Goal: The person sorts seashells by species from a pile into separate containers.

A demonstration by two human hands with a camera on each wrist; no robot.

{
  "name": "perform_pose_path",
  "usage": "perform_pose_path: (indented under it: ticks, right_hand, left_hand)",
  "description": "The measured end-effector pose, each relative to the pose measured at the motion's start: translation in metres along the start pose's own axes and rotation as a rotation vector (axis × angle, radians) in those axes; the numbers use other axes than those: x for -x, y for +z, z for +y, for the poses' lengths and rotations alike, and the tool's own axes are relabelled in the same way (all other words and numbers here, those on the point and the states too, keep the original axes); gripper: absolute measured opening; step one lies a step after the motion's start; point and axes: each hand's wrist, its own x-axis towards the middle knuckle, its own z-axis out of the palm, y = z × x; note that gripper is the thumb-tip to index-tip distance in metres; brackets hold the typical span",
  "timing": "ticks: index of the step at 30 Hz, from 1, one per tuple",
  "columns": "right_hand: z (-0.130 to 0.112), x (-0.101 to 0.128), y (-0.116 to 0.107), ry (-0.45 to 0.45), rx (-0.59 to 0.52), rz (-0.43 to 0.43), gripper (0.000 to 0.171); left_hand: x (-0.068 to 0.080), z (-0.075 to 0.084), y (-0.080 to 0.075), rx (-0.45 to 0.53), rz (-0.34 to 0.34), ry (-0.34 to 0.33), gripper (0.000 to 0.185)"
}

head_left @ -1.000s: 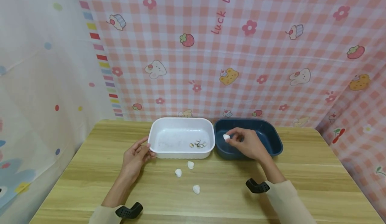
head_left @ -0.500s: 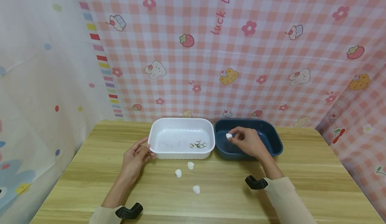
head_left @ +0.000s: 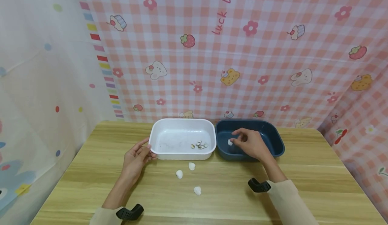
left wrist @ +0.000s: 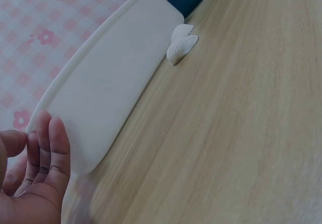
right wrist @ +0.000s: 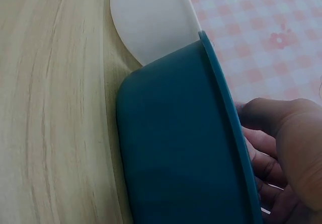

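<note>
My left hand (head_left: 134,159) holds the near left corner of a white tray (head_left: 182,156), its thumb at the rim and other fingers outside the wall. Over a dark blue tray (head_left: 222,152) is my right hand (head_left: 249,143), thumb and index finger parted. A white seashell (head_left: 230,142) shows in the blue tray just below the thumb tip, apart from the fingers. In the right wrist view, the blue tray's wall (right wrist: 176,143) hides the shell. Several small, darker shells (head_left: 199,145) lie in the white tray's right part.
Three white ribbed seashells lie on the wooden table (head_left: 230,198) before the white tray: one shell (head_left: 192,166) nearest it, another (head_left: 179,174) to the left, a third (head_left: 197,191) closer to me. A checked cloth (head_left: 194,56) hangs behind the trays.
The right hand has moved slightly right, and its thumb and index finger have parted. The white shell they pinched has dropped into the blue tray. The left hand has stayed in place.
</note>
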Motion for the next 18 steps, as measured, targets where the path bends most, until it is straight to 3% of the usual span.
perform_pose_path:
  ticks: [18]
  right_hand:
    - [-0.023,0.023,0.000,-0.072,-0.028,-0.012,0.036]
  left_hand:
    - [0.000,0.000,-0.001,-0.014,-0.005,0.017,0.045]
